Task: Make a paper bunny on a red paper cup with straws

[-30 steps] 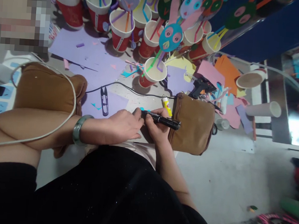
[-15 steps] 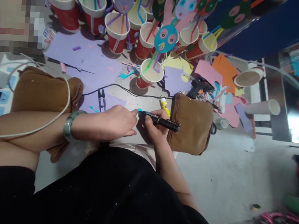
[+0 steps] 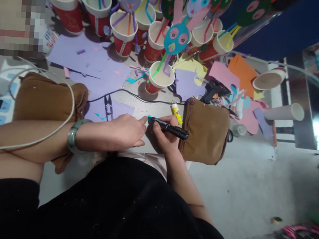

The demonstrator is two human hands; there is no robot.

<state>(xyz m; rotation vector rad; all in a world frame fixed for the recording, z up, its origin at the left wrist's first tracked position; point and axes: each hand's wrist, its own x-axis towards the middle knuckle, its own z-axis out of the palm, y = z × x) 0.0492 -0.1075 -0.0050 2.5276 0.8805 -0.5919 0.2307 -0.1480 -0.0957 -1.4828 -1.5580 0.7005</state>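
Observation:
My right hand (image 3: 166, 132) is closed around a black marker pen (image 3: 172, 129), its tip pointing left and down. The tip meets or nearly meets a tiny blue paper piece (image 3: 149, 117) on the table; the fingers partly hide it. My left hand (image 3: 127, 132), below a jade-coloured bangle (image 3: 75, 137), lies on the table with index finger and thumb stretched apart. Its index fingertip is at the blue piece's edge. A yellow glue stick (image 3: 176, 113) lies just beyond my right hand. Black thread snips (image 3: 108, 108) rest on purple paper beyond my left wrist.
Red paper cups (image 3: 123, 33) with straws and paper animal faces stand at the back. A cup with a blue rabbit face (image 3: 176, 38) stands nearest. Brown cushions (image 3: 206, 133) flank my hands. A black glue gun (image 3: 214, 91), cable (image 3: 139, 98) and coloured paper scraps lie around.
The marker pen and my right hand have shifted very slightly left. My left hand stays almost in place, and the view has turned a little.

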